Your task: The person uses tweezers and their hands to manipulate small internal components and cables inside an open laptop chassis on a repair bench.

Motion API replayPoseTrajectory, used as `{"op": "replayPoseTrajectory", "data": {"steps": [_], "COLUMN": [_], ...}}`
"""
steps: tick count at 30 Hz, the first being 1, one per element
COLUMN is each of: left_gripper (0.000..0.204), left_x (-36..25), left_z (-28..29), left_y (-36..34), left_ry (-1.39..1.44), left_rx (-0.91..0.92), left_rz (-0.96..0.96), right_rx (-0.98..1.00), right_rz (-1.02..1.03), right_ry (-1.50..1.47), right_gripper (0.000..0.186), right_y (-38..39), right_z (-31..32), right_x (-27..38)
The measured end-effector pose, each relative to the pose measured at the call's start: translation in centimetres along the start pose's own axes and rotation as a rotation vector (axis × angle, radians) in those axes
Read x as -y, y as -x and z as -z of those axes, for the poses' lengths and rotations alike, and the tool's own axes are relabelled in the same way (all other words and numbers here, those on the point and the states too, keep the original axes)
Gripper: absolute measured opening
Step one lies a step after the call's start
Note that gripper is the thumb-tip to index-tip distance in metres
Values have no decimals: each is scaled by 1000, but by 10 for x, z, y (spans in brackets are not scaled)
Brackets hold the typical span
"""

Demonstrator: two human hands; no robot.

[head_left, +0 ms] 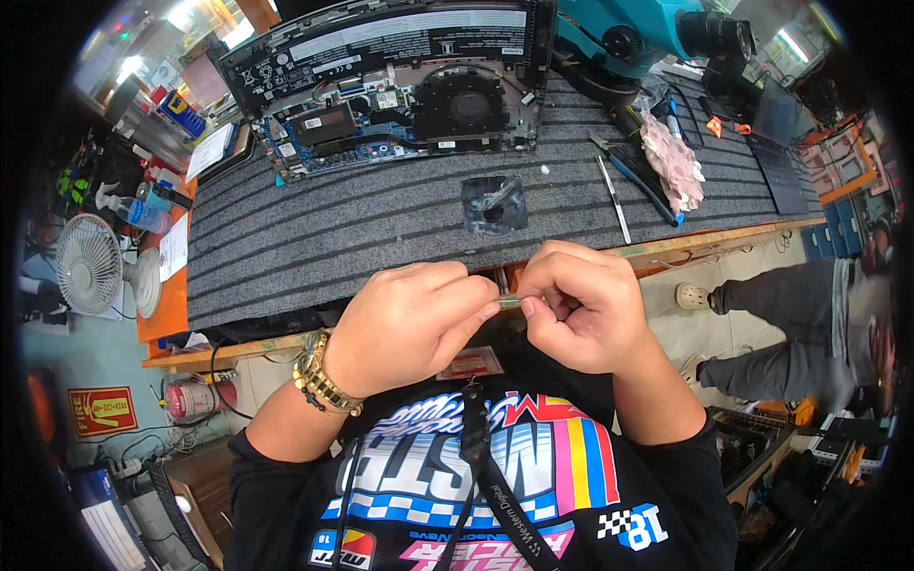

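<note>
My left hand (pixel 419 324) and my right hand (pixel 586 309) are closed in pinches on a small, thin translucent strip (pixel 508 303) at the bench's front edge; its details are hard to make out. Beyond them, a small dark square pad (pixel 494 206) lies on the grey striped mat (pixel 343 228) with a crumpled clear bit on it. An open laptop base (pixel 381 95), battery, board and fan showing, stands at the back. A thin metal tool (pixel 613 198) and dark-blue-handled pliers (pixel 638 176) lie to the right.
A teal microscope (pixel 628 38) stands back right, near crumpled pink cloth (pixel 671 167) and a dark laptop (pixel 781 162). A white fan (pixel 89 257) and spray bottle (pixel 138 211) are at left. Another person's legs (pixel 781 324) are at right, beside the bench.
</note>
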State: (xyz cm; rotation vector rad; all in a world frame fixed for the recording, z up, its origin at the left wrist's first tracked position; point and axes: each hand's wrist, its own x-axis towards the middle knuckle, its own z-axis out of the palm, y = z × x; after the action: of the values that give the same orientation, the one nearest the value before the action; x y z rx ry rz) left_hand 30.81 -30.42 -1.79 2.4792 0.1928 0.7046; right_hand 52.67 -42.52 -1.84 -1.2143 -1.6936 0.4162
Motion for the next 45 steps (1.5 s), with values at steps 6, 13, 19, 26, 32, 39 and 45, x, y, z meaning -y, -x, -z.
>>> {"op": "replayPoseTrajectory", "data": {"steps": [6, 13, 19, 26, 32, 39, 45], "left_gripper": [13, 18, 27, 28, 33, 29, 25], "left_x": [5, 15, 18, 58, 130, 160, 179], "left_z": [-4, 2, 19, 45, 77, 58, 41], "left_y": [4, 6, 10, 13, -19, -32, -56], "left_ry": [-54, -151, -249, -321, -327, -170, -50], "left_rx": [-47, -43, -27, -22, 4, 120, 232], "left_rz": [-8, -90, -245, -217, -216, -167, -75], "right_rx": [-77, -36, -9, 83, 291, 364, 278], "right_rz": [17, -84, -172, -269, -233, -372, -264], "right_ry": [107, 101, 73, -42, -123, -191, -91], "right_gripper": [16, 19, 15, 8, 16, 10, 15], "right_y": [1, -8, -2, -4, -89, -120, -126], "right_z": [-14, -14, -7, 18, -12, -29, -37], "right_x": [-6, 0, -6, -23, -60, -88, -125]}}
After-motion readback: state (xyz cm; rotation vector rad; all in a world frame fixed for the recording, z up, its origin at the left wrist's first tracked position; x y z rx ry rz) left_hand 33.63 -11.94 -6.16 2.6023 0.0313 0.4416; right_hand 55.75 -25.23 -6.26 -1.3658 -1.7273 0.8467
